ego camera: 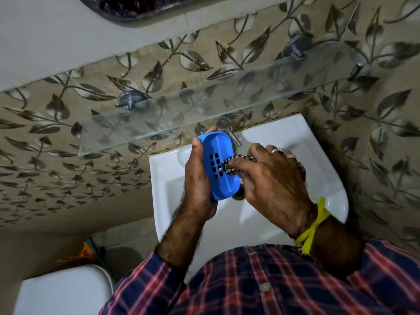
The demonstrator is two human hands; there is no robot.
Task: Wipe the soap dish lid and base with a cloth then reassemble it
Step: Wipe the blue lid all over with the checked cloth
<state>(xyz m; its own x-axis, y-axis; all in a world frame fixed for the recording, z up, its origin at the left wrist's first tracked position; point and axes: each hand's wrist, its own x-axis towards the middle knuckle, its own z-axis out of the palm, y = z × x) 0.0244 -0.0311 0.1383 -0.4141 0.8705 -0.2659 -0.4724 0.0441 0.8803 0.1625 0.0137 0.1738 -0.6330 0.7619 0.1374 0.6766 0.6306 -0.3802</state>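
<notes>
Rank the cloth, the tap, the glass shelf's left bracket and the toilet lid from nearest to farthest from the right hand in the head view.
From the right hand:
1. Cloth, pinched in its fingers.
2. Tap, just above, behind the basin.
3. Left bracket, up-left on the wall.
4. Toilet lid, far lower-left.

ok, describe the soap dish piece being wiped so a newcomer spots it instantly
Above the white sink, the left hand grips a blue plastic piece, held upright. It is the only bright blue thing, with a grid of drain holes, where the right hand presses a cloth.

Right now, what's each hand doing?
Left hand: grips the blue soap dish piece.
Right hand: pinches the patterned cloth against that piece.
</notes>
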